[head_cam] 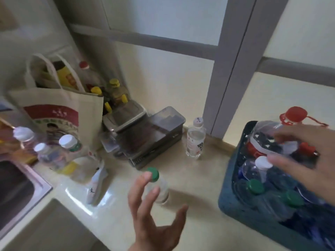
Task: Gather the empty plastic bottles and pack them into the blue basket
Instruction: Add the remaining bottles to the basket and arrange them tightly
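Note:
The blue basket (228, 200) stands on the counter at the right and holds several clear bottles, among them a large red-capped bottle (268, 131). My right hand (308, 160) hovers over the basket with its fingers spread, just above that bottle. A small green-capped bottle (161, 189) stands at the middle of the counter. My left hand (155, 214) is spread right in front of it, fingertips at its cap and body, not closed round it. A white-capped bottle (194, 140) stands upright near the wall. More white-capped bottles (54, 153) lie at the left.
A cloth tote bag (59, 113) with bottles in it stands at the back left, with yellow-capped oil bottles (116, 93) behind it. Stacked plastic food boxes (145, 131) sit by the wall. A steel sink (20, 189) is at the left edge, a crumpled wrapper (96, 185) beside it.

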A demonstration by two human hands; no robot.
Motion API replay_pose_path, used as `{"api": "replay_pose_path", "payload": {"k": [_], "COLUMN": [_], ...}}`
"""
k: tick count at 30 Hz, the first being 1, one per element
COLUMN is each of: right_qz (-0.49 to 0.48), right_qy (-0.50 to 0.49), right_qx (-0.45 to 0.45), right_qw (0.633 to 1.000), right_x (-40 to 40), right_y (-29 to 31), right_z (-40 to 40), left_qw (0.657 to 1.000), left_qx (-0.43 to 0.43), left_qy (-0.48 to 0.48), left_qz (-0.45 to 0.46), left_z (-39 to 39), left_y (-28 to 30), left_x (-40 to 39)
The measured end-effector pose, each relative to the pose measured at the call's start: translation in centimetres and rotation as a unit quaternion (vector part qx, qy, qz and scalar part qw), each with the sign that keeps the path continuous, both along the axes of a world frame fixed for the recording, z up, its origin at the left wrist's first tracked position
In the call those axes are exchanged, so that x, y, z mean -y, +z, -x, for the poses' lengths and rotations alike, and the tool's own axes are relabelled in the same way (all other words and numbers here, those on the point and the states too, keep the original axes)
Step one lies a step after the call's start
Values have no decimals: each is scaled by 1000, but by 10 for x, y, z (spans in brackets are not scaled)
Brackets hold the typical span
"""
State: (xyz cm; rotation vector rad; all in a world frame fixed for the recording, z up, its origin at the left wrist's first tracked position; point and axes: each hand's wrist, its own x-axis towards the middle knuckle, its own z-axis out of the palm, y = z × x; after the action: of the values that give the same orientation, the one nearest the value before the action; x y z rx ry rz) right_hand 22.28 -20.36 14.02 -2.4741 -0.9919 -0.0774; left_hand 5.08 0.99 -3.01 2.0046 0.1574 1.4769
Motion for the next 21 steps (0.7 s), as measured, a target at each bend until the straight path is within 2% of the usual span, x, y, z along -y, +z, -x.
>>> {"api": "replay_pose_path", "payload": {"k": [2,5,7,9,13,18,21], "right_qz": [29,42,43,24,-10,-15,-63], "right_qy": [64,171,170,161,143,180,170], "right_qx": [-56,-129,-167,-200,-237,-248,-287], "right_qw": [996,976,970,966,961,952,941], "right_x": [-53,-115,-144,-163,-177,-174,-165], "right_y": [-11,-57,-91,-113,-140,-152,-139], "right_z": [27,56,62,66,72,77,80], "left_qw": [996,967,935,912,889,882,889], "left_qx": [-50,-171,-252,-292,-304,-279,-279], "left_qy": [45,19,-34,-88,-130,-162,-132], "left_qz": [51,189,248,275,317,344,338], "left_z": [18,29,27,20,7,8,8], "left_y": [-36,-75,-88,-95,-94,-91,-85], "left_x": [-28,-52,-58,-61,-66,-68,-61]}}
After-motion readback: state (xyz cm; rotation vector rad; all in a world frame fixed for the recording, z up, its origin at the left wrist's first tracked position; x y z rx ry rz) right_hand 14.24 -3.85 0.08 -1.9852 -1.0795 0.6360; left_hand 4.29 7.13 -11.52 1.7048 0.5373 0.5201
